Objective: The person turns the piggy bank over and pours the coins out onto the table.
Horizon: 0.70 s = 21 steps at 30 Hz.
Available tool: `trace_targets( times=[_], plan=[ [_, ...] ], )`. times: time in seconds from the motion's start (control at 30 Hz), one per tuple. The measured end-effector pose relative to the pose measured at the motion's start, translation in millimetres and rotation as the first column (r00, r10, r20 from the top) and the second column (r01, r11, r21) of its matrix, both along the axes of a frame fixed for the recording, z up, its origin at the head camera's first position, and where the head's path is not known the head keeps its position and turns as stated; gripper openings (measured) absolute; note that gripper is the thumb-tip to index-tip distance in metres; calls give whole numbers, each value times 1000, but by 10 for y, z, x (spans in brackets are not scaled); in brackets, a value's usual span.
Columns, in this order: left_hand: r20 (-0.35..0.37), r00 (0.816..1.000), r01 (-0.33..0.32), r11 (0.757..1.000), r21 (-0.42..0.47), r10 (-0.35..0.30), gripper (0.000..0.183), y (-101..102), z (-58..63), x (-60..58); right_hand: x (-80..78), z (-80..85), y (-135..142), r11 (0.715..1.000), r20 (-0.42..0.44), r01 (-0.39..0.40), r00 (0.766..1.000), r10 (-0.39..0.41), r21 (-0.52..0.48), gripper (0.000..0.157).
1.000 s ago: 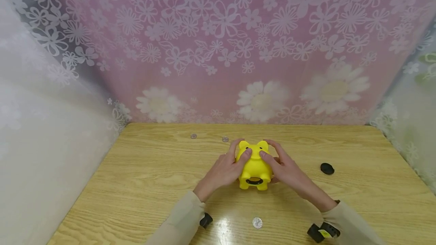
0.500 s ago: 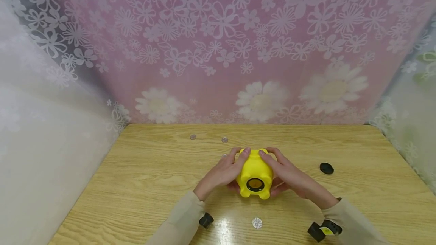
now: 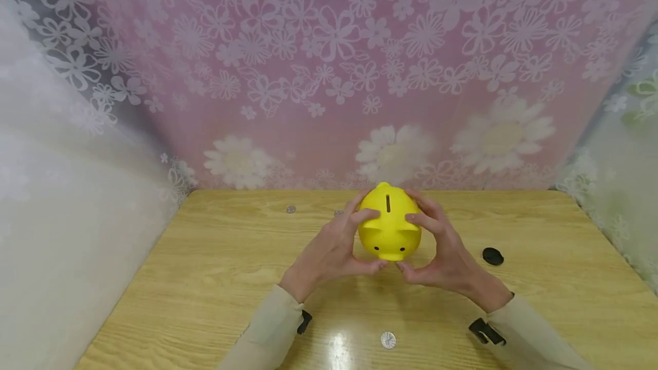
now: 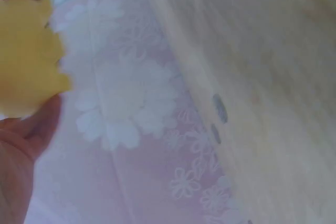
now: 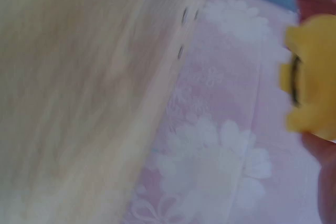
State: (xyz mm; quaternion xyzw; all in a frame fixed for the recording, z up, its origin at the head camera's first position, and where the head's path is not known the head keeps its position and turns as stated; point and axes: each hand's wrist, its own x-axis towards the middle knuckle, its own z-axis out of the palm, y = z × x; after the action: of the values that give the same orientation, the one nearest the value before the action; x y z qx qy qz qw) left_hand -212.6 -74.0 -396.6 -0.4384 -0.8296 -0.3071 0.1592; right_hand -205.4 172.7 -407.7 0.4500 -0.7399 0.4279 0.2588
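Grasping a yellow piggy bank (image 3: pixel 389 218) between left hand (image 3: pixel 330 249) and right hand (image 3: pixel 449 256), with fingers curled round both flanks and thumbs brought in just below the snout (image 3: pixel 390 256). Held up over the tabletop (image 3: pixel 205 278), toward the back edge and near its middle, with coin slot (image 3: pixel 388 203) uppermost and snout tipped toward the near edge. Probably hollow, light and stiff, to judge by the moulded look; likely smooth enough to slip, perhaps apt to crack if dropped. Best taken by the widest part of the rounded sides, from both at once. Farther out, to be seen: black cap (image 3: pixel 493 256) toward the right edge, silvery coin (image 3: pixel 388 340) toward the near edge, two far coins (image 3: pixel 291 209) close to the back edge, left of its middle.
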Motion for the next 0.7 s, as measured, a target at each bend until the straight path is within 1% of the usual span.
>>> trace_targets(
  times=[0.03,0.07,0.1,0.17,0.2,0.27,0.37,0.5,0.7],
  plan=[
    [-131,991,5,1000,3,-4,87,-3,13,-14,-37,-4,-2,1000,-143,-6,990,5,-7,66],
    [-219,976,19,1000,7,-17,89,-3,19,-30,-69,-4,-9,1000,-236,-25,972,22,-11,64],
    [-265,964,33,999,15,-28,90,-2,18,-43,-88,-7,-16,999,-280,-41,959,37,-9,62],
    [-299,953,56,998,27,-45,92,0,-3,-64,-99,-23,-24,998,-312,-64,948,59,-6,61],
    [-305,951,66,997,30,-53,92,2,-22,-72,-98,-34,-24,998,-316,-68,947,63,-3,60],
    [-300,952,75,997,28,-63,92,-5,-61,-78,-88,-57,-27,998,-315,-63,947,61,5,61],
    [-288,956,64,998,25,-54,91,-12,-93,-79,-84,-81,-27,999,-306,-47,951,50,16,62],
    [-273,961,45,999,17,-39,89,-21,-97,-78,-102,-108,-23,999,-299,-25,954,32,28,63],
    [-244,969,42,999,13,-37,89,-34,-134,-78,-109,-149,-23,999,-277,-12,961,21,35,64]
  ],
)
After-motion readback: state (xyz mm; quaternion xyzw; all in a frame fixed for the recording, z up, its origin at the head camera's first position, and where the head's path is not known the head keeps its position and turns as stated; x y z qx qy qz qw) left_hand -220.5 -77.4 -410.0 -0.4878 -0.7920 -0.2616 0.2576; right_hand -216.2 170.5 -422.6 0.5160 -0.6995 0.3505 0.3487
